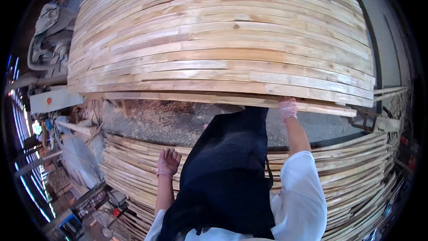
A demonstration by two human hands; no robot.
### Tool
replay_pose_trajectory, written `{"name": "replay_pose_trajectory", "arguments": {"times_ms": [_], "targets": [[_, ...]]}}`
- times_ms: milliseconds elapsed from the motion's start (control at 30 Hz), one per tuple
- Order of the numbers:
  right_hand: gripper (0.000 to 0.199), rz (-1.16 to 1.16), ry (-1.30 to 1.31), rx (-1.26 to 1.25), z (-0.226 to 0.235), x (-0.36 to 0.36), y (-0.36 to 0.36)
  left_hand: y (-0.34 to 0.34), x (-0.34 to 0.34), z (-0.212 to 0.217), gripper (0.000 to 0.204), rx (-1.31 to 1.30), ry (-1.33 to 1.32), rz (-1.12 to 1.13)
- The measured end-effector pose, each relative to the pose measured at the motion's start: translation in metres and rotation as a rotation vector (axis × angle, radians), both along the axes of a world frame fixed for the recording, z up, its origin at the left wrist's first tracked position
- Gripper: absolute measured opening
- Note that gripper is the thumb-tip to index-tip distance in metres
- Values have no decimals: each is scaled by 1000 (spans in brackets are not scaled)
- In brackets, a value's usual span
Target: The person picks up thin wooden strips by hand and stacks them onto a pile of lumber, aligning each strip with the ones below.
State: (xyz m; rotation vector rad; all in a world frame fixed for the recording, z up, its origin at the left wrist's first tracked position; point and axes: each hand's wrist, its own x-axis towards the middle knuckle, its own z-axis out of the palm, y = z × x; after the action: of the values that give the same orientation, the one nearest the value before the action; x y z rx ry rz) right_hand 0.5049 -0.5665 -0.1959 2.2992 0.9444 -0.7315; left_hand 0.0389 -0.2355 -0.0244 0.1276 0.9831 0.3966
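Long pale wooden strips [223,40] lie side by side in a broad layer ahead of me. At its near edge, one wooden strip [325,107] sits a little apart from the others, with a dark gap behind it. My right hand [288,108], in a pinkish glove, is closed over this strip right of the middle; its fingertips are partly hidden. Lower on the left, my left hand [169,162], gloved alike, hangs beside my dark apron [223,156]. Its fingers are curled in, and nothing shows in them.
Behind and below me lies a second stack of rough strips [352,165]. Sawdust and shavings [165,111] cover the floor between the stacks. At the left stand a machine with pipes [53,40] and a pale box with a red button [49,100].
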Motion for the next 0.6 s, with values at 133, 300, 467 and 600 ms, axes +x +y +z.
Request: {"name": "replay_pose_trajectory", "arguments": {"times_ms": [133, 300, 467, 600], "targets": [[21, 5, 52, 320, 49, -5, -14, 8, 5, -19, 18, 29, 174, -11], [32, 38, 168, 357, 157, -41, -19, 23, 41, -77, 38, -44, -4, -138], [34, 85, 89, 100, 224, -90, -24, 35, 109, -96, 40, 15, -13, 37], [45, 126, -61, 332, 232, -116, -41, 35, 112, -77, 36, -24, -45, 144]]}}
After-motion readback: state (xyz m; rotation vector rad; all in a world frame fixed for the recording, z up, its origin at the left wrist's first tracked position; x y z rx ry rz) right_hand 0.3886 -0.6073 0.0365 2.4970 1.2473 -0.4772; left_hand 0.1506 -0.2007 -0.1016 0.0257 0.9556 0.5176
